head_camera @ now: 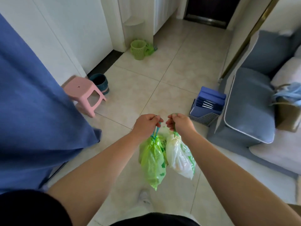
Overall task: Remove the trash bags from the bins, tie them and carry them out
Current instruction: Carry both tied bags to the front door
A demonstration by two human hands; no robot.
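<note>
Bags are already out of their bins and closed, so I judge the task to be in its last part. My left hand (pixel 146 126) is closed around the blue drawstring of the green trash bag (pixel 153 162), which hangs free above the tiled floor (pixel 162 82). My right hand (pixel 179 123) is closed on the knotted neck of the white trash bag (pixel 179 158), hanging just beside the green one; the two bags touch or nearly touch. What is left, I think, is to carry them out, probably through the dark door (pixel 210 12) at the far end of the corridor.

One green bin (pixel 137 49) stands near the wall ahead, and beside it lies something green, maybe another bag, but it is too small to tell. A dark bin (pixel 99 82) sits behind the pink stool (pixel 84 93); I cannot see whether it holds a bag. Behind the green bag there seems to be more green plastic, and I cannot say if it is a third bag. The fingers of both hands are mostly hidden from me.
</note>
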